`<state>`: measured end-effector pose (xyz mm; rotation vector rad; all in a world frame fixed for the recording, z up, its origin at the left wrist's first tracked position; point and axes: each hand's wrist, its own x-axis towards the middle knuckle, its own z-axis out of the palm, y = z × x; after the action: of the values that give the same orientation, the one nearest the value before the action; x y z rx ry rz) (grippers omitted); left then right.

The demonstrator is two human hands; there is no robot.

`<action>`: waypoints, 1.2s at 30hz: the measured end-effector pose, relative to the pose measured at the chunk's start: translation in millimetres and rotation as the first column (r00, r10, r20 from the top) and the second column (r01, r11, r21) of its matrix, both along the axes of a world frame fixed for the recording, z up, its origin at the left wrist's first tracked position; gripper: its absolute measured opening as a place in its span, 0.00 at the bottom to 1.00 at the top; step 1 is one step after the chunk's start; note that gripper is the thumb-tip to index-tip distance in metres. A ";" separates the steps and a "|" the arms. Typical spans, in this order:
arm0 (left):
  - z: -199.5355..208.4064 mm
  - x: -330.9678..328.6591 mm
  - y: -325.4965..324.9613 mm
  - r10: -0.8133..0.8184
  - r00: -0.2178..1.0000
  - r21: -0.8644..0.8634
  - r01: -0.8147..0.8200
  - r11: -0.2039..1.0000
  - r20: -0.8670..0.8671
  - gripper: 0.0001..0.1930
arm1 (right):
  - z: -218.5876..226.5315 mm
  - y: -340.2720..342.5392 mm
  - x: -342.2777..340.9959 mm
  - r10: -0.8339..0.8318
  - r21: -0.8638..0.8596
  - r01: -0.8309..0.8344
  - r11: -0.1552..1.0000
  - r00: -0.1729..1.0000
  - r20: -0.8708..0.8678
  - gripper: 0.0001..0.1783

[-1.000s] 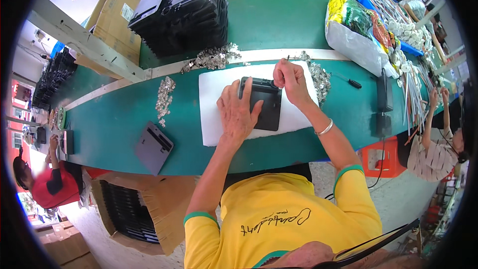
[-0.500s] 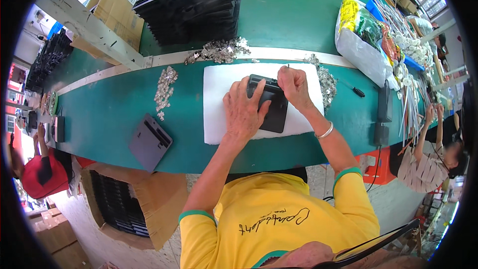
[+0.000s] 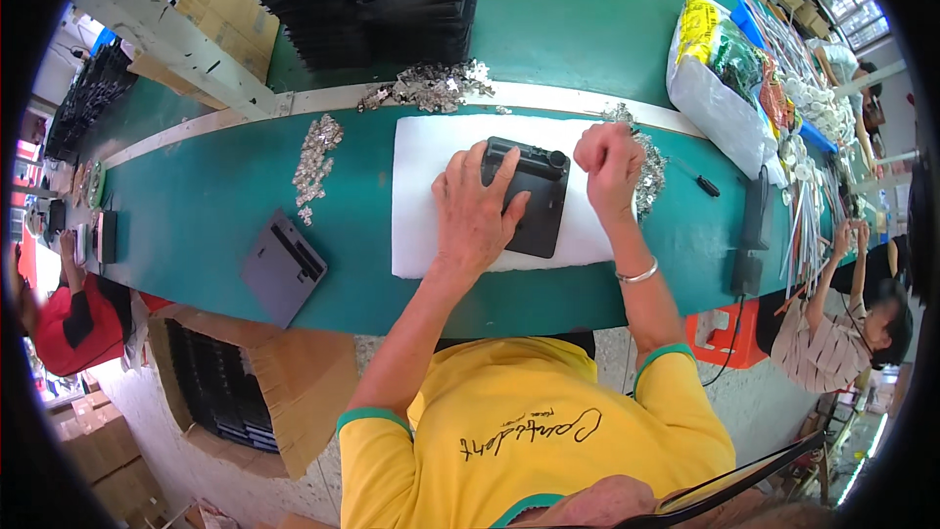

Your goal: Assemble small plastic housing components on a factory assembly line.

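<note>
A black plastic housing lies on a white foam sheet. It is rectangular, with a raised ridge and a round knob-like part along its far edge. My left hand rests over its left side with fingers spread, index finger and thumb on the top face. Just off the housing's far right corner, my right hand is closed in a fist. What it holds, if anything, is hidden. Beside that hand is a pile of small shiny metal pieces, partly covered by my wrist.
Another dark housing lies at the table's front left. More metal pieces form heaps left and behind. A tall stack of black housings stands at the back. A screwdriver, plastic bag and carton of parts surround me; people work on both sides.
My right hand has lifted off the housing's far edge and moved right, uncovering the round knob-like part. My left hand stays on the housing. The whole view has shifted slightly.
</note>
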<state>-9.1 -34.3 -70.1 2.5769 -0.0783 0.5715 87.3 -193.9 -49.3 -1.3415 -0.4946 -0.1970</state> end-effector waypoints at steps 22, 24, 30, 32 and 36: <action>-3.0 -2.8 4.5 0.020 1.000 -0.089 -0.019 0.996 0.005 0.37 | 1.9 47.9 12.9 0.146 0.363 -0.023 0.931 0.938 -0.315 0.30; -3.3 -3.1 4.7 0.021 1.000 -0.085 -0.020 0.996 0.006 0.37 | -0.7 50.0 11.9 0.125 0.361 0.001 0.933 0.937 -0.327 0.30; -2.3 -0.8 6.2 0.005 1.000 -0.074 -0.004 0.997 0.011 0.36 | -4.9 60.2 11.8 0.066 0.381 0.058 0.923 0.950 -0.304 0.30; -2.4 0.6 7.5 -0.013 1.000 -0.072 0.014 0.997 0.013 0.35 | -7.0 65.3 12.0 0.025 0.370 0.088 0.925 0.956 -0.291 0.30; 1.4 1.6 7.3 -0.018 1.000 -0.064 0.019 0.998 0.016 0.35 | -5.5 69.6 9.4 -0.012 0.291 0.089 0.953 0.966 -0.258 0.30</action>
<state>-7.5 -27.0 -68.7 2.5071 -0.0873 0.5774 96.8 -124.3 -54.8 -1.0620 -0.2030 -0.1336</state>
